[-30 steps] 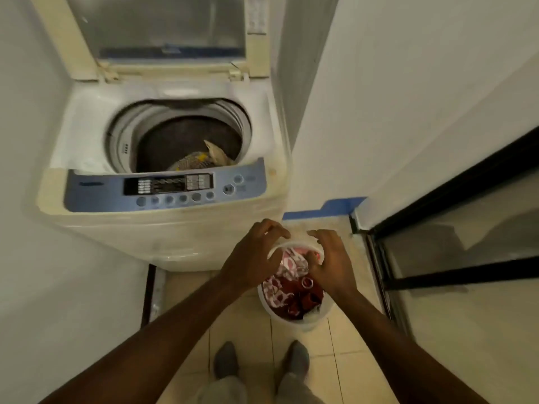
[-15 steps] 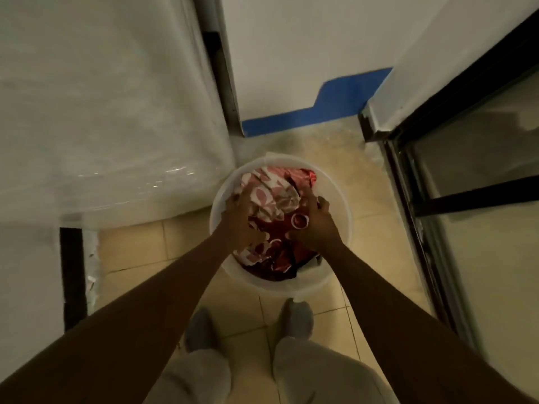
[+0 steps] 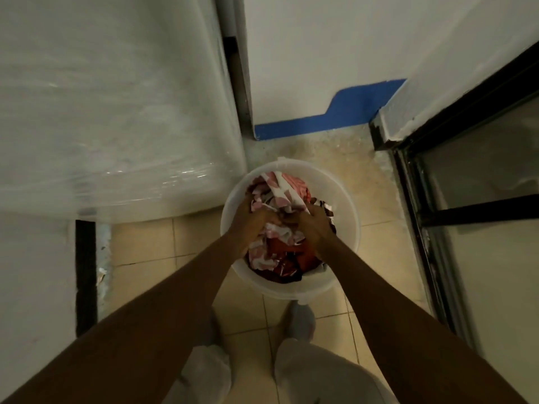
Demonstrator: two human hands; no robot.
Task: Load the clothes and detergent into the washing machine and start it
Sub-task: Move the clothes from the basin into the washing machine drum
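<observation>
A white plastic bucket (image 3: 348, 217) stands on the tiled floor just in front of my feet. It is filled with red, pink and white patterned clothes (image 3: 277, 188). My left hand (image 3: 250, 220) and my right hand (image 3: 316, 225) are both down inside the bucket, fingers closed into the cloth near the middle of the pile. The washing machine (image 3: 116, 112) shows only its white front wall at the upper left; its tub and control panel are out of view. No detergent is visible.
A white wall with a blue painted strip (image 3: 335, 115) runs behind the bucket. A black-framed glass door (image 3: 466, 182) stands at the right. A narrow dark gap (image 3: 85, 275) lies left of the machine. My grey-trousered legs and socks (image 3: 300, 319) are below.
My view dropped from the open machine top down to the bucket. Both hands went from the bucket's rim into the clothes and closed on the fabric, bunching it toward the middle.
</observation>
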